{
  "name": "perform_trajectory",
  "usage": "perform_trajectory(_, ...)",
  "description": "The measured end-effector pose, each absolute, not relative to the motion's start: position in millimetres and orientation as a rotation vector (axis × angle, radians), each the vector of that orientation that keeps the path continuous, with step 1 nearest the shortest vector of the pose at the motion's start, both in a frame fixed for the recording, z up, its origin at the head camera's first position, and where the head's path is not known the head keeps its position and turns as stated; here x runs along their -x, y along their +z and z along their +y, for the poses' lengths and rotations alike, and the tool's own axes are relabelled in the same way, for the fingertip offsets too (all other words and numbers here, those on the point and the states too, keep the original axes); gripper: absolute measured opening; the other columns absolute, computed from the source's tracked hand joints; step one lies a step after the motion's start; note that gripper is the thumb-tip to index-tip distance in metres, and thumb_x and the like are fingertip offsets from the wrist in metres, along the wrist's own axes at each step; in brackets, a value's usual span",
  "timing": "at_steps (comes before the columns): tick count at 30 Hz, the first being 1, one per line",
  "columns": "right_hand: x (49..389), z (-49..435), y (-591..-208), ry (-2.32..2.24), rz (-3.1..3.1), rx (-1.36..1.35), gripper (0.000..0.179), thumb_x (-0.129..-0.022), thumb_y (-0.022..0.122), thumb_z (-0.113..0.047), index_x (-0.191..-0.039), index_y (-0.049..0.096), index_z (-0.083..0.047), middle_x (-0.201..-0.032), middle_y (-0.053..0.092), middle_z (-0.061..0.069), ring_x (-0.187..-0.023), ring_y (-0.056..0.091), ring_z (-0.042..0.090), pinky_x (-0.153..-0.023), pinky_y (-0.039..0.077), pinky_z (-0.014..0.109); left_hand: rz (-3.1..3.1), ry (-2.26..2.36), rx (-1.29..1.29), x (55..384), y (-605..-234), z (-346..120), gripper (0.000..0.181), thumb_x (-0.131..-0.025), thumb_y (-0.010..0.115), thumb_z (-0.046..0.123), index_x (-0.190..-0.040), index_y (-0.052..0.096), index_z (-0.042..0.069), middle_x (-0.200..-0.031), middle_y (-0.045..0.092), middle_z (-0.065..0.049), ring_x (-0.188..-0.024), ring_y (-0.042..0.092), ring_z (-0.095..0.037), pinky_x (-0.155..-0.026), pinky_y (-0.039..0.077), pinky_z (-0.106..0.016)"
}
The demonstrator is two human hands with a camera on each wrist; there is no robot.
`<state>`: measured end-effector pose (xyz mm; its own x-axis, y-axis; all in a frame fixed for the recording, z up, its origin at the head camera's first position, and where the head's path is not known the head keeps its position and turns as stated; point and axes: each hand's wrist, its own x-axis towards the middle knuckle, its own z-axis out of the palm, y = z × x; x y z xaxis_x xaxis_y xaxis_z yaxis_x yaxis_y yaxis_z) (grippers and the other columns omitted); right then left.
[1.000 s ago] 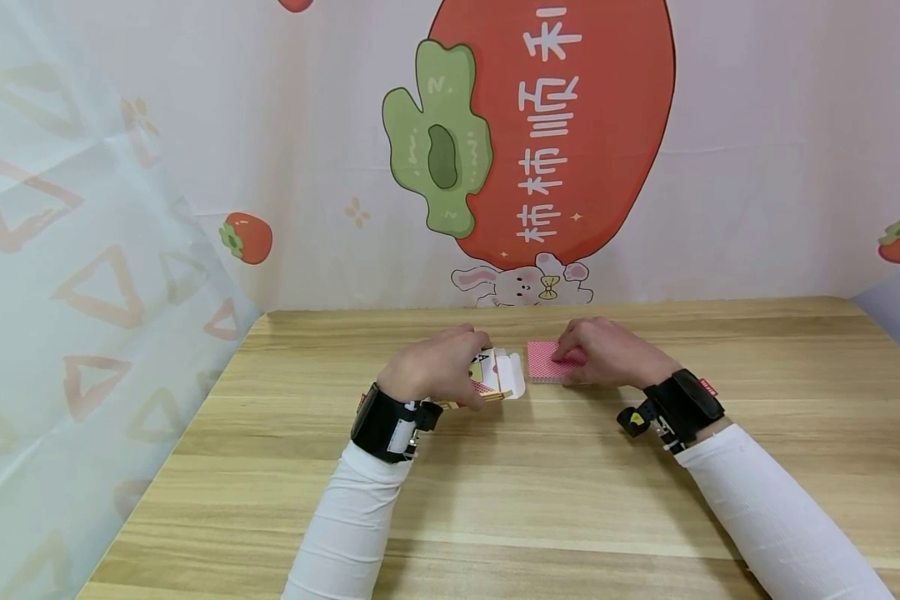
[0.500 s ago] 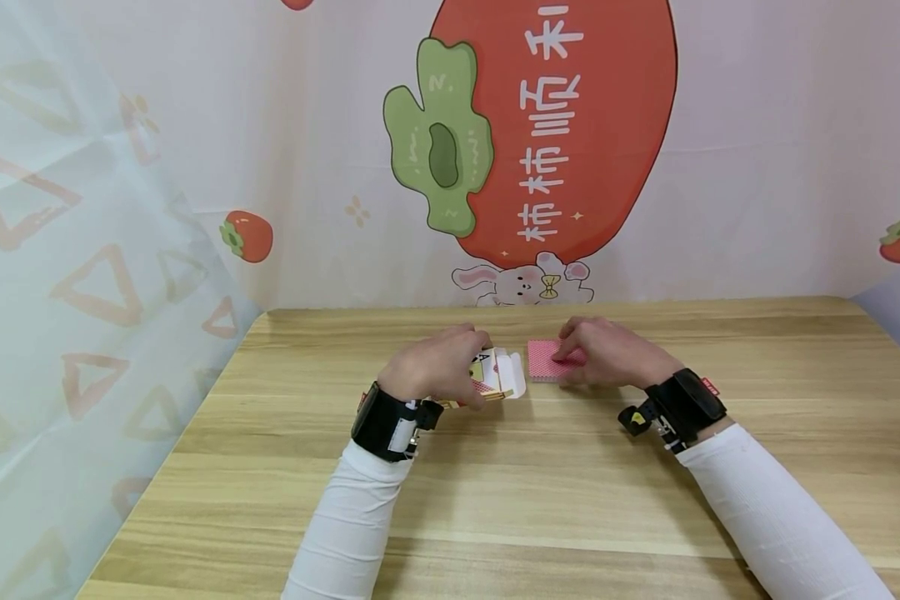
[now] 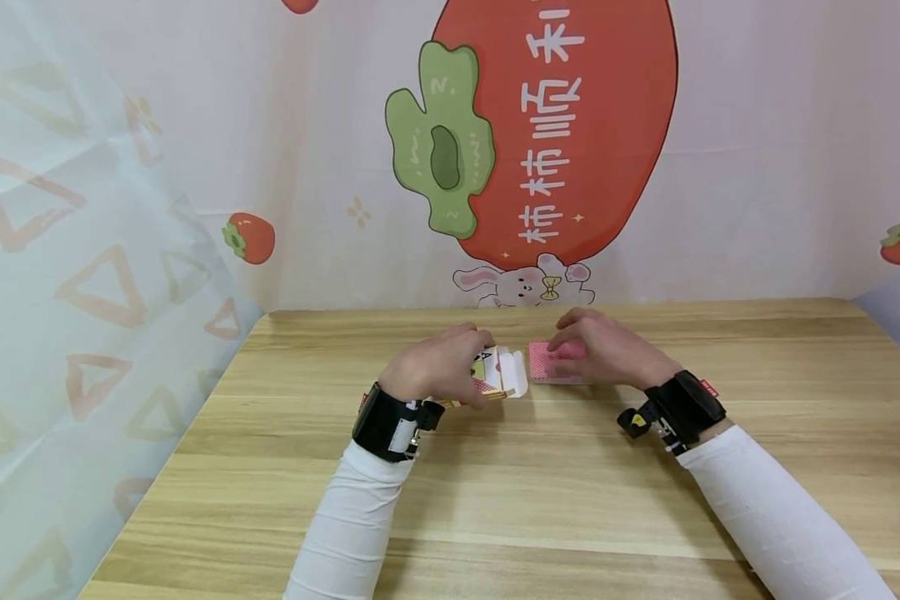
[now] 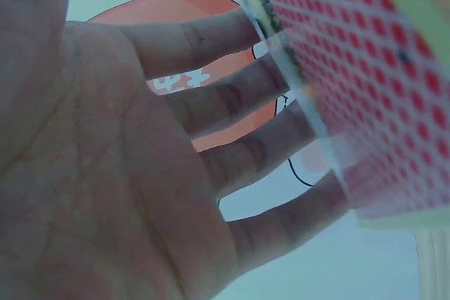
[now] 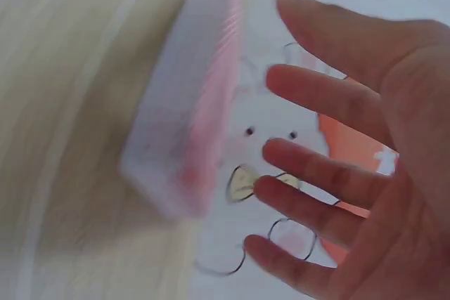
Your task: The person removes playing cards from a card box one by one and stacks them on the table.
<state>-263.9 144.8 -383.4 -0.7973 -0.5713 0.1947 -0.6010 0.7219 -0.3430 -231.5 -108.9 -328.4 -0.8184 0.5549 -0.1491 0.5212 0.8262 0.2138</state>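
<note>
My left hand (image 3: 442,364) holds an opened playing-card box (image 3: 513,373), its white flap pointing right and an ace printed on its top. Up close in the left wrist view, the fingers of that hand reach the edge of the box's red-patterned side (image 4: 380,89). Just right of the flap, a deck of playing cards (image 3: 538,360) with a red patterned back lies on the table. Over the deck is my right hand (image 3: 615,348). The right wrist view shows its fingers (image 5: 323,166) spread and apart from the deck (image 5: 176,96), with nothing between them.
The wooden table (image 3: 540,500) reaches back to a white cloth backdrop (image 3: 330,150) printed with a large persimmon and a rabbit. Black camera straps (image 3: 686,406) sit on both wrists, above white sleeves.
My right hand's fingers have loosened from the deck and spread apart above it. My left hand and the card box have stayed in place.
</note>
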Motion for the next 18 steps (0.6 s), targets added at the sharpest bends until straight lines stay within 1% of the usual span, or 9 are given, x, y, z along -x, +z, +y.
perform_trajectory(2, 261, 140, -379, 0.723, -2.773, -0.955, 0.027, -0.075, 0.072, -0.039, -0.095, 0.07, -0.021, -0.107, 0.056, 0.0, -0.101, 0.051, 0.021, -0.081, 0.044, 0.036, 2.815, 0.263, -0.845, 232, -328, -109, 0.066, -0.061, 0.076, 0.03, -0.119, 0.051, 0.012, -0.105, 0.048, 0.001, -0.088, 0.047, -0.013, -0.069, 0.042, -0.023)
perform_trajectory(6, 252, 127, -367, 0.96, -2.561, -0.927, 0.016, -0.079, 0.069, -0.034, -0.091, 0.069, -0.024, -0.091, 0.058, -0.01, -0.086, 0.053, 0.013, -0.071, 0.044, 0.033, 2.863, 0.286, -0.868, 234, -328, -109, 0.068, -0.062, 0.077, 0.032, -0.121, 0.05, 0.013, -0.107, 0.044, 0.002, -0.092, 0.044, -0.012, -0.071, 0.041, -0.023)
perform_trajectory(9, 243, 117, -361, 1.062, -2.446, -0.952, 0.011, -0.081, 0.068, -0.031, -0.09, 0.068, -0.025, -0.084, 0.059, -0.014, -0.076, 0.051, 0.009, -0.064, 0.042, 0.031, 2.895, 0.293, -0.888, 234, -327, -109, 0.068, -0.062, 0.077, 0.033, -0.121, 0.05, 0.014, -0.108, 0.044, 0.003, -0.095, 0.041, -0.012, -0.073, 0.041, -0.024)
perform_trajectory(14, 233, 104, -360, 1.152, -2.466, -0.987, 0.007, -0.081, 0.068, -0.03, -0.087, 0.069, -0.025, -0.078, 0.059, -0.012, -0.067, 0.05, 0.011, -0.057, 0.04, 0.029, 2.932, 0.295, -0.939, 233, -326, -109, 0.067, -0.063, 0.076, 0.034, -0.121, 0.05, 0.014, -0.107, 0.045, 0.004, -0.095, 0.04, -0.012, -0.074, 0.04, -0.023)
perform_trajectory(18, 232, 99, -363, 1.189, -2.562, -0.871, 0.008, -0.079, 0.069, -0.035, -0.08, 0.068, -0.027, -0.073, 0.06, -0.011, -0.064, 0.049, 0.014, -0.053, 0.041, 0.028, 2.961, 0.309, -1.02, 233, -326, -108, 0.063, -0.063, 0.075, 0.033, -0.118, 0.051, 0.015, -0.105, 0.047, 0.002, -0.092, 0.041, -0.011, -0.074, 0.038, -0.022)
